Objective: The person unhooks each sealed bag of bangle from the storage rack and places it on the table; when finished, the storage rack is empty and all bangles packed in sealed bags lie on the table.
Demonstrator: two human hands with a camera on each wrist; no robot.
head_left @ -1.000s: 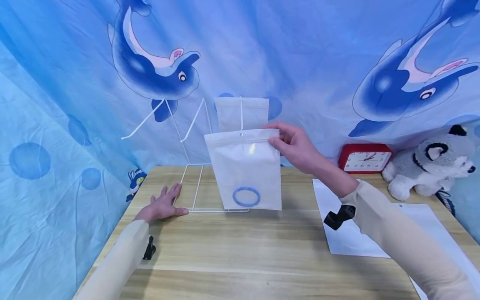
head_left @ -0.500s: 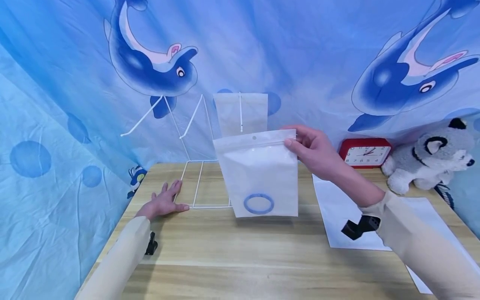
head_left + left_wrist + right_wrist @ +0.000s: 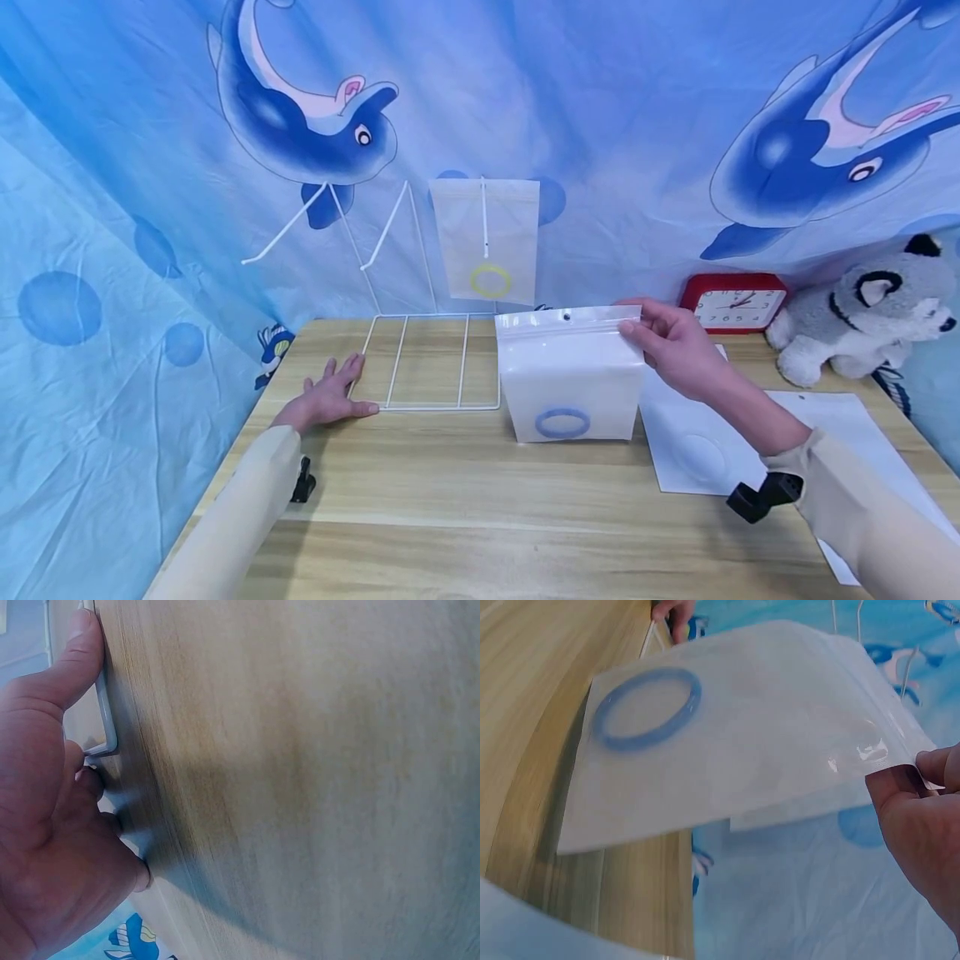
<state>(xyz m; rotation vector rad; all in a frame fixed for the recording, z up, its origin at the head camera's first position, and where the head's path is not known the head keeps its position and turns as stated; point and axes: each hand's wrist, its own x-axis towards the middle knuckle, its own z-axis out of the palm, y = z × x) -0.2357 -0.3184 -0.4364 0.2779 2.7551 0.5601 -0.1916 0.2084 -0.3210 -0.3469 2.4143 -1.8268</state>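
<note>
My right hand [image 3: 675, 342] pinches the top right corner of a white zip bag [image 3: 570, 367] between thumb and fingers. A blue ring [image 3: 562, 434] shows through near the bag's bottom, and a hang hole is in its top strip. The bag is held just right of a white wire rack [image 3: 438, 409]. My left hand [image 3: 330, 398] rests on the rack's front left corner, fingers spread; in the left wrist view its thumb [image 3: 79, 656] lies along the wire. Another white bag [image 3: 517, 237] with a yellow ring [image 3: 491, 295] hangs on the rack's right prong.
Two white bags, a nearer one [image 3: 678, 467] and one farther right [image 3: 840, 417], lie flat on the wooden table [image 3: 450, 517]. A red clock [image 3: 735, 302] and a plush dog [image 3: 862, 308] stand at the back right. A blue dolphin curtain [image 3: 600, 100] closes the back.
The right hand has drawn the bag with the blue ring off the rack's right prong, then right and down. The hanging bag behind is now uncovered. The left hand has stayed on the rack.
</note>
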